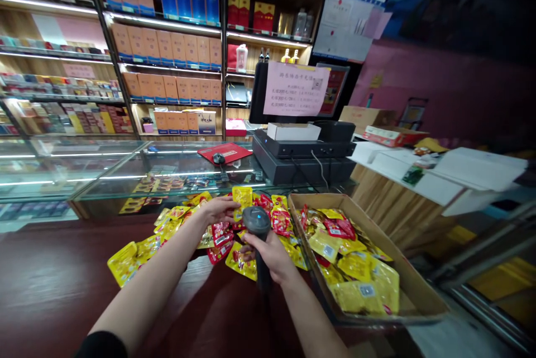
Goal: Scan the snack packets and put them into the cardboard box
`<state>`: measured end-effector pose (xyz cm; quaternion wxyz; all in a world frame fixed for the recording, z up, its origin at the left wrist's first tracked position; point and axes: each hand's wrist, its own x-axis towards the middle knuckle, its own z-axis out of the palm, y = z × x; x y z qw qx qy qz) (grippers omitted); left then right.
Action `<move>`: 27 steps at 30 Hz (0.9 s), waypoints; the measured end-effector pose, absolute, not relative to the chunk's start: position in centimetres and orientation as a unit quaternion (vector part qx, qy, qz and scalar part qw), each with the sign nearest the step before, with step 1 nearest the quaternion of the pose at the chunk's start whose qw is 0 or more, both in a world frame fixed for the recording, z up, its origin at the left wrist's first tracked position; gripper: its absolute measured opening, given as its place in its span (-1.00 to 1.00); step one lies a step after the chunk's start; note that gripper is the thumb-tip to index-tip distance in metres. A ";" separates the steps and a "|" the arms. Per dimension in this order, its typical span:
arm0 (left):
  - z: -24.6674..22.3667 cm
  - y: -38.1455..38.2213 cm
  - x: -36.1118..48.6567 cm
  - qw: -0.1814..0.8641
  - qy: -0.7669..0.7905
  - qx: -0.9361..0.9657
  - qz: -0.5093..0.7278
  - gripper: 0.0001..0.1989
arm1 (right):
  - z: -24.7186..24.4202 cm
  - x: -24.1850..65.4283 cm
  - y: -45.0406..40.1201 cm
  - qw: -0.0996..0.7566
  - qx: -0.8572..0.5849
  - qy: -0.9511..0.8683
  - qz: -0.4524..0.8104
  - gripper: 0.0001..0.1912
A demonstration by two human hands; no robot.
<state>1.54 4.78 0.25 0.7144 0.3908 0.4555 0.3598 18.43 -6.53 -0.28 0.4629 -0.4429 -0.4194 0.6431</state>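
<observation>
at the left, the dark reddish surface (54, 274) runs toward a spread of loose packets (220, 234), yellow and red, that lies under and around both hands. the left hand (218, 210) is closed narrow, fingers pinching a yellow packet (243, 197) by its left side. that packet is held up above the spread, its long axis close to upright in this view, with its face partly toward the wearer.

just right of it and nearer the wearer is the head of the scanner (257, 224), so the packet lies beyond the scanner and slightly to its left; whether the two touch, i cannot tell. the scanner's long axis runs from that head back toward the wearer along its handle, which the right hand (272, 254) is wrapped around. the left hand is the nearer one to the yellow packet.

farther right, a shallow cardboard box (419, 294) holds more packets (355, 263).
</observation>
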 end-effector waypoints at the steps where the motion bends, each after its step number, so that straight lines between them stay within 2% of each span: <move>1: 0.2 5.2 1.8 0.718 0.457 0.391 0.350 -0.69 | -0.6 18.2 -6.6 0.455 -0.447 -0.414 0.650 -0.61; 15: 0.0 5.3 2.8 0.728 0.462 0.382 0.331 -0.66 | -2.1 17.4 -6.7 0.424 -0.503 -0.433 0.616 -0.73; 27: -1.9 5.7 2.4 0.725 0.466 0.380 0.334 -0.60 | -3.4 16.9 -6.5 0.422 -0.505 -0.427 0.620 -0.68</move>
